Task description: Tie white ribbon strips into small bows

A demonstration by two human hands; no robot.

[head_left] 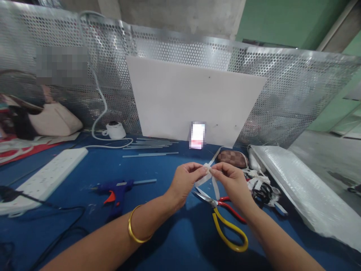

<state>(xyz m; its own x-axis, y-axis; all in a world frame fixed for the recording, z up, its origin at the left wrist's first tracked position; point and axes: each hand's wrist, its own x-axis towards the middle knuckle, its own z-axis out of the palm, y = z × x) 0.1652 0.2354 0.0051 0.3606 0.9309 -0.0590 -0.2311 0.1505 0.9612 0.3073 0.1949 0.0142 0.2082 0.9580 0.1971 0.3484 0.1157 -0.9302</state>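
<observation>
**Both hands pinch a white ribbon strip above the bench**

The left hand and right hand meet fingertip to fingertip, each closed in a pinch on the same white ribbon strip. The strip sits directly between the two hands, equally near both. One tail runs up and away from the pinch toward the white board; two tails hang down toward the person, crossing below the fingers. The long axis is roughly near-to-far, slightly tilted.

Directly beneath the right hand lie scissors with yellow and red handles. A blue glue gun rests well out from the left hand. Beside the right hand lies a heap of ribbon pieces.
</observation>
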